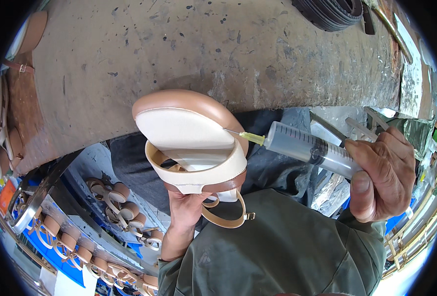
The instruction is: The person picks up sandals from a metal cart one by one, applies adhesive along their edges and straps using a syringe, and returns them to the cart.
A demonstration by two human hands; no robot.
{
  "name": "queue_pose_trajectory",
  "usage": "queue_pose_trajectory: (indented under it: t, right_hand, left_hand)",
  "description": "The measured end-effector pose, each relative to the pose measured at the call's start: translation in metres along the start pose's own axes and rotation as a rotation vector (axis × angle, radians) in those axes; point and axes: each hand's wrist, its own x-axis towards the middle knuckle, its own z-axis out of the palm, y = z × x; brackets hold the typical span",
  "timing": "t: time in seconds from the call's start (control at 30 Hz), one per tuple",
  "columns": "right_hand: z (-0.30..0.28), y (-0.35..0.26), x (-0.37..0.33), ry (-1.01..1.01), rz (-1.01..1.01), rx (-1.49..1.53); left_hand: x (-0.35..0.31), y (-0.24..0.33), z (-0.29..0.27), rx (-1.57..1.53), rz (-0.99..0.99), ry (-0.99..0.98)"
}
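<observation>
Left grip [186, 209] is closed on the underside of a sandal [198, 178], held up over the lap [277, 172]. Right of the sandal, the right grip [383, 172] pinches a clear syringe [297, 143] printed with a dark scale, its figures too small to tell; its needle [232, 131] reaches the sandal's footbed [174, 126] edge. That footbed is cream, the rim tan, with cream and brown bands and a buckled strap [223, 223]. Beyond the sandal lies the dark-spotted worktop [129, 54].

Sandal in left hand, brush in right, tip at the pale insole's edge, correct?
Not a brush: the head view shows a syringe in the right hand, its tip at the edge of the pale insole. The left hand holds the sandal.
</observation>
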Motion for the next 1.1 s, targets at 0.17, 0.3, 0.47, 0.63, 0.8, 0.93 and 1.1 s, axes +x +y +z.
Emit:
queue_pose_trajectory:
  t: [0.17,0.3,0.47,0.63,0.8,0.93,1.1]
  right_hand:
    - [0.006,0.015,0.009,0.069,-0.259,0.093]
    - [0.005,0.014,0.007,0.059,-0.246,0.104]
    - [0.000,0.009,0.010,0.055,-0.186,0.064]
    - [-0.003,0.004,0.009,0.079,-0.143,0.100]
    - [-0.005,0.005,0.003,0.062,-0.154,0.139]
    - [-0.006,0.004,0.000,0.073,-0.174,0.095]
    - [-0.010,-0.014,-0.025,-0.019,0.172,0.042]
  left_hand:
    - [-0.002,-0.010,-0.007,0.044,-0.038,0.051]
    - [-0.002,-0.021,-0.017,0.013,-0.020,-0.016]
    - [0.003,-0.016,-0.004,-0.130,-0.076,-0.059]
    - [0.007,-0.035,-0.003,-0.209,-0.019,-0.214]
    - [0.006,-0.039,0.015,-0.205,0.000,0.064]
    - [0.008,-0.033,0.023,-0.282,-0.040,0.089]
    - [0.011,-0.025,0.035,-0.351,-0.055,0.075]
